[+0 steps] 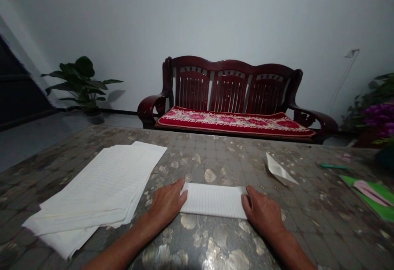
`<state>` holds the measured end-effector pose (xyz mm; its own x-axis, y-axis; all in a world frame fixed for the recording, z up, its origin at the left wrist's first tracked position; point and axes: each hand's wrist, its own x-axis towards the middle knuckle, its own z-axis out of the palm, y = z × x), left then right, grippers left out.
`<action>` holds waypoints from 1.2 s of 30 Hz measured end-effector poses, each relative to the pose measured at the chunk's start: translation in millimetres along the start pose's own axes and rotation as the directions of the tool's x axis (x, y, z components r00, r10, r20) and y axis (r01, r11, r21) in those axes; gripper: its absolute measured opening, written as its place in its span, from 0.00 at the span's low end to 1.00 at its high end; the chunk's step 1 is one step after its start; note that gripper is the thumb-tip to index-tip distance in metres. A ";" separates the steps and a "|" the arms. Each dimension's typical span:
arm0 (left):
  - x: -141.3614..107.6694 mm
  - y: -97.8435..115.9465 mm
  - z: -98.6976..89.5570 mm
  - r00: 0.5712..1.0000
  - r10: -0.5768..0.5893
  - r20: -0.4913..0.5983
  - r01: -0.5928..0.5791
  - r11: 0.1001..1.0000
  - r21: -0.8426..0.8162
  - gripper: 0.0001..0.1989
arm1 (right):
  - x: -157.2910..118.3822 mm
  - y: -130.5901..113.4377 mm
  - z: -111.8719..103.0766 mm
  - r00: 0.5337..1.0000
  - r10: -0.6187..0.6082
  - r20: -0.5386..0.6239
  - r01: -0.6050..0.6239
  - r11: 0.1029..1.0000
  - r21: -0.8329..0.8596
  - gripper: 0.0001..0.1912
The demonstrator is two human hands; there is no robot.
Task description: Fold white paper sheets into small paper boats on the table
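Note:
A folded sheet of lined paper (214, 201) lies in front of me on the patterned tablecloth, its long side running left to right. My left hand (167, 200) grips its left end, thumb on top and fingers at the far corner. At the right end, my right hand (264, 209) holds the paper in the same way, with the thumb over the edge. The undersides of the fingers are hidden. Left of my left hand is a loose stack of lined paper sheets (101, 184). Beyond my right hand stands a small folded white paper piece (279, 169).
On the right lie a green pen (335, 166) and a green sheet (381, 209) with a pink item (371, 192) on it. Past the table (197, 143) stands a dark red wooden bench (230, 85). A potted plant (84, 83) is at the left, purple flowers (381, 118) at the right.

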<state>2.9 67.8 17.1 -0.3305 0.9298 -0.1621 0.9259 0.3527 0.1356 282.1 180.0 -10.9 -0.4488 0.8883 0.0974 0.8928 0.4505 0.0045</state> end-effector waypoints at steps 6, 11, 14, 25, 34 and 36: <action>1.4 2.3 0.4 1.000 -0.022 0.002 0.022 1.000 -0.011 0.15 | -0.7 0.3 -0.5 1.000 -0.012 -0.029 0.012 1.000 0.012 0.08; 1.1 1.7 0.7 1.000 -0.013 0.008 0.013 1.000 -0.008 0.17 | -0.6 0.7 0.7 0.999 0.004 -0.037 -0.003 0.999 0.041 0.08; 1.5 0.2 2.0 1.000 -0.003 0.001 0.003 1.000 -0.001 0.16 | -0.5 0.5 -0.1 0.999 0.019 -0.040 -0.017 0.998 0.060 0.09; 5.8 -6.3 23.3 0.882 0.234 -0.410 -0.160 0.965 0.206 0.29 | 0.5 7.2 10.8 0.984 0.002 -0.180 0.031 0.983 0.181 0.21; 19.3 -13.4 21.4 0.699 0.693 -0.175 -0.671 0.720 0.177 0.17 | -0.9 -0.9 -5.2 0.982 -0.089 -0.167 0.099 0.994 0.054 0.13; 17.4 -4.2 12.8 0.758 0.641 -0.123 -0.630 0.768 0.120 0.14 | -1.4 -1.6 -6.1 0.980 -0.099 -0.171 0.108 0.993 0.046 0.11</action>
<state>-4.4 81.1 1.2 0.3203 0.9435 0.0846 0.9407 -0.3273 0.0893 281.5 177.5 -5.0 -0.5215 0.8110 0.2653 0.8361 0.5477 -0.0308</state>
